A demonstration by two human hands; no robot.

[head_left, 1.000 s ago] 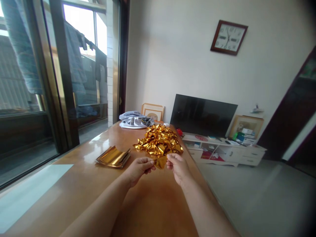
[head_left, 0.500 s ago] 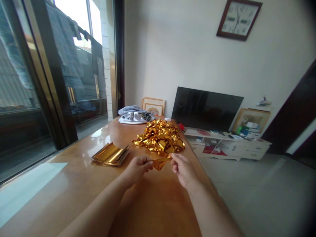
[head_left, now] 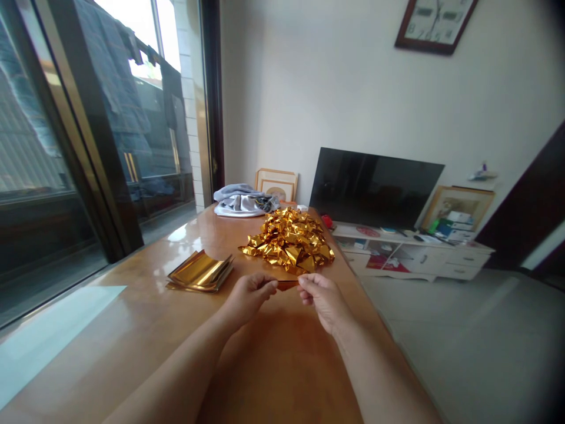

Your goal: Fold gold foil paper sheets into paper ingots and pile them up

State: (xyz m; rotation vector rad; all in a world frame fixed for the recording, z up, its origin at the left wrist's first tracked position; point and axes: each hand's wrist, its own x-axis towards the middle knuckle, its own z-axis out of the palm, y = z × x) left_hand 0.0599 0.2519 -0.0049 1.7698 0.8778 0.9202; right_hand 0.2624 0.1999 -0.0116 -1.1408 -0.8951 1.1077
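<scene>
Between my hands, just above the wooden table [head_left: 273, 365], stretches a folded piece of gold foil paper [head_left: 288, 285], seen as a narrow strip. My left hand [head_left: 252, 297] pinches its left end between thumb and fingers. The right end is pinched by my right hand [head_left: 321, 297]. Right behind my hands rises a heap of folded gold foil pieces [head_left: 293, 238], shiny and creased. A stack of flat gold foil sheets [head_left: 200, 272], slightly curled, lies to the left of my left hand.
Folded grey-blue clothing [head_left: 242, 201] and framed pictures [head_left: 277, 184] are at the table's far end. A pale sheet [head_left: 57, 335] lies along the left edge. Beyond the table's right edge are a white cabinet [head_left: 441, 262] and a television [head_left: 375, 185].
The foil piece has gone from a hanging triangular shape to a thin strip between my fingers. Both hands stay nearly in place, and the camera view has tipped slightly downward.
</scene>
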